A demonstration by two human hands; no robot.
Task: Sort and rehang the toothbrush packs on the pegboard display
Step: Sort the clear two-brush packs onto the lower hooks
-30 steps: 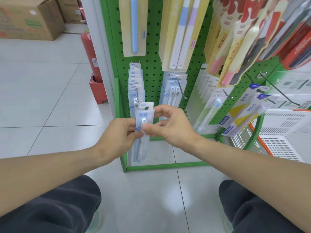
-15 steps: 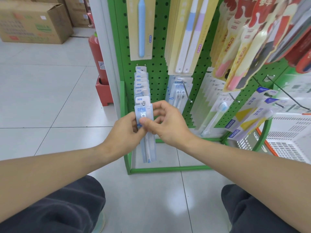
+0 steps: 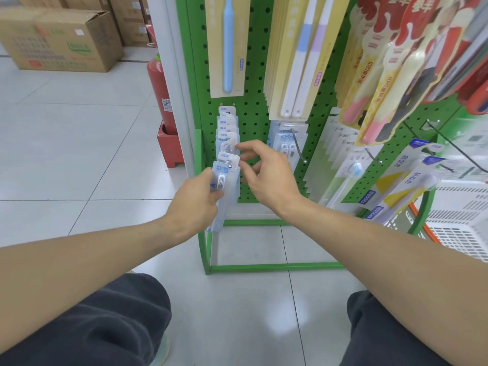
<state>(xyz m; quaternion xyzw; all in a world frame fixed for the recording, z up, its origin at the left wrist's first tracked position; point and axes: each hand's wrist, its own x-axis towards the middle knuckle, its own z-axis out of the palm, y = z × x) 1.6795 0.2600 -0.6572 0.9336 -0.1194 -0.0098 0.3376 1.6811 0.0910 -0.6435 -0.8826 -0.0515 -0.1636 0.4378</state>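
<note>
A green pegboard point(image 3: 252, 120) carries a row of light-blue toothbrush packs point(image 3: 226, 128) on one peg at its lower left. My left hand point(image 3: 198, 199) grips the front pack point(image 3: 229, 180) by its left edge. That pack's "NEW" tab sits at the peg's tip point(image 3: 230, 165). My right hand point(image 3: 266, 173) is just right of the row, fingers spread, and its index fingertip touches the curled tab of a pack behind the front one. The lower part of the held pack is hidden by my left hand.
Twin-brush packs point(image 3: 287, 143) hang on the neighbouring hook, with yellow packs point(image 3: 298, 62) and red ones above. Bare hooks point(image 3: 449, 143) jut out at the right over a white basket point(image 3: 462, 207). A red fire extinguisher point(image 3: 158, 83) and cardboard boxes point(image 3: 60, 40) stand to the left.
Both hands raised the pack toward the peg and its tab reached the peg's tip. My right hand let go of the pack and moved up to the packs behind.
</note>
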